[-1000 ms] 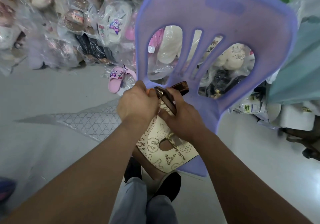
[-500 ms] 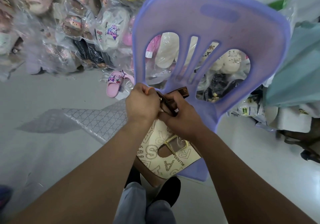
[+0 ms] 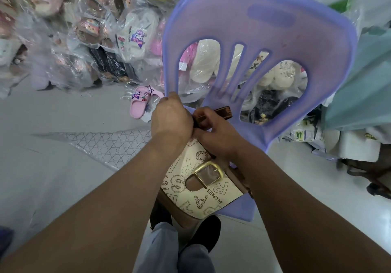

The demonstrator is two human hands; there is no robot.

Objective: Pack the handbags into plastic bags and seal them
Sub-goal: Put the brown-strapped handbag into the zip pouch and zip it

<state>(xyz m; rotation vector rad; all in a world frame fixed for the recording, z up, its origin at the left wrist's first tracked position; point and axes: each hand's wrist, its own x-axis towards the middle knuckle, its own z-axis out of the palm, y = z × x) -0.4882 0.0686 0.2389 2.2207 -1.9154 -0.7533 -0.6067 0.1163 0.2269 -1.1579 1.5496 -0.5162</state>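
Two hands, one handbag, over a grey floor (image 3: 53,177).
We see our left hand (image 3: 170,117) and right hand (image 3: 218,134) pinching the strap (image 3: 222,112) above the handbag (image 3: 201,186) on the purple chair (image 3: 260,29).

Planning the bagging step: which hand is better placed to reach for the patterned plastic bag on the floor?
Probably the left hand. The plastic bag lies on its side of the handbag; the right hand sits against the purple chair, farther away, and can hold the strap.

My two arms are bare, with no sleeves. My left hand (image 3: 170,117) and my right hand (image 3: 218,134) have no gloves or rings. Near me I see my light grey-blue trousers (image 3: 175,249) and my black shoes (image 3: 203,233).
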